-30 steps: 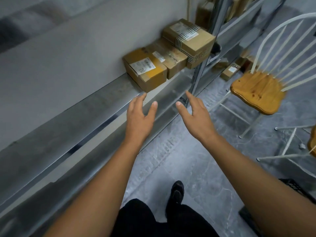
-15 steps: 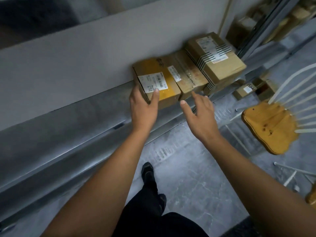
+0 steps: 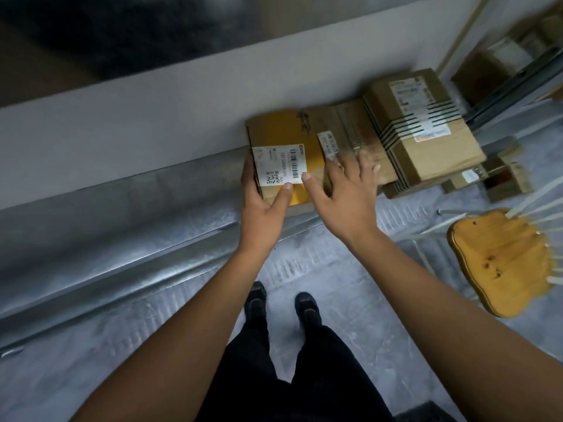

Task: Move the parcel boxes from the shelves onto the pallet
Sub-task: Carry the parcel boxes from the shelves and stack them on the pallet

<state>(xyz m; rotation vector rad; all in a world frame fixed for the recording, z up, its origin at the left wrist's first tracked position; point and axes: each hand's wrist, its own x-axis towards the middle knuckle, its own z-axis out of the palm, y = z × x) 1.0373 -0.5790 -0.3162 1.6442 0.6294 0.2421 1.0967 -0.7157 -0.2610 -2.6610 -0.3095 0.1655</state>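
Observation:
Three parcel boxes stand in a row against the wall on a metal shelf point(image 3: 122, 214). Leftmost is a yellow-taped box point(image 3: 283, 132) with a white barcode label. My left hand point(image 3: 262, 208) grips its near left corner, thumb on the label and fingers down the left side. My right hand point(image 3: 344, 190) lies spread with straight fingers, thumb on the yellow box's top and fingers over the brown middle box point(image 3: 344, 123). To the right sits a bigger box with black stripes point(image 3: 426, 129). No pallet is in view.
A wooden chair seat with white spindles point(image 3: 499, 263) stands close on the right. Small boxes point(image 3: 493, 178) lie lower down behind it, and more cartons point(image 3: 499, 62) sit on the rack at the upper right. My feet stand on the grey floor point(image 3: 350, 269).
I have stepped closer to the shelf. My left hand closed round the yellow box's corner, and my right hand moved forward from the shelf edge onto the box tops.

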